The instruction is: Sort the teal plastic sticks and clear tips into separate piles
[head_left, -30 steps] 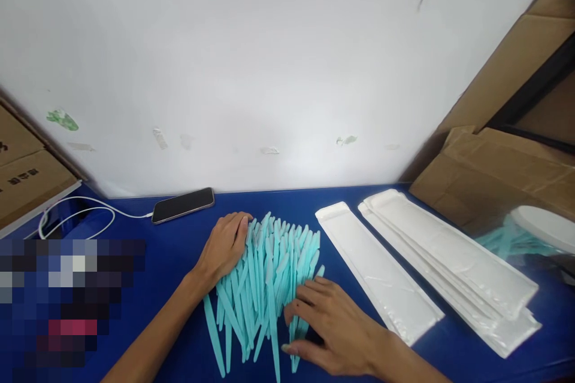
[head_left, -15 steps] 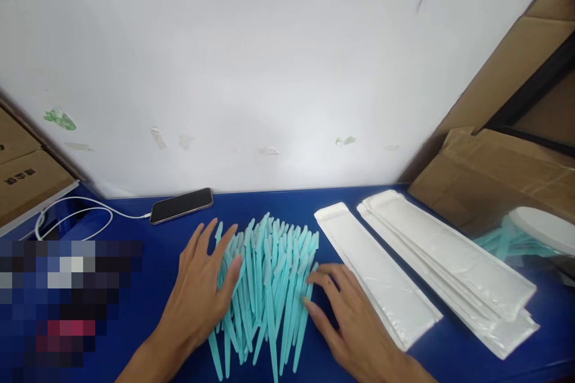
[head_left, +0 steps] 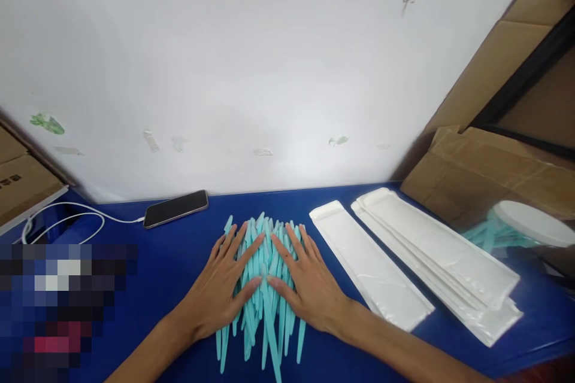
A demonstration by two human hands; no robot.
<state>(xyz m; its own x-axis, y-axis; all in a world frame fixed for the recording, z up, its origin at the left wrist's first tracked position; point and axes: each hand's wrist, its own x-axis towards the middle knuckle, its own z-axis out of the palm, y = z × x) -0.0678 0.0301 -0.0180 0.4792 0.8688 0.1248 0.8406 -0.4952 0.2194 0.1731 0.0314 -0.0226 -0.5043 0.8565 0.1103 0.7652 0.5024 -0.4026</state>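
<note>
A heap of slim teal eyebrow razors point(head_left: 264, 311) lies on the blue table, their tapered handles pointing toward me and pale capped heads at the far side. Across the heap's left part rests my left hand point(head_left: 227, 287), fingers spread and thumb stretched inward. My right hand point(head_left: 309, 287) lies over the right part in the same way, also open. Both thumbs nearly meet above the middle of the razors. Some razors are hidden under the palms and fingers.
White flat pouches point(head_left: 372, 266) lie to the right, with a further stack of pouches point(head_left: 440, 251) beside them. A white-lidded tub point(head_left: 534, 224) stands near a cardboard box point(head_left: 489, 161). A phone point(head_left: 176, 208) with a white cable point(head_left: 103, 213) sits at the back left, before a white wall.
Both hands have moved inward onto the heap, the right one also farther forward. The razors are pressed into a narrower bunch. The view has shifted slightly.
</note>
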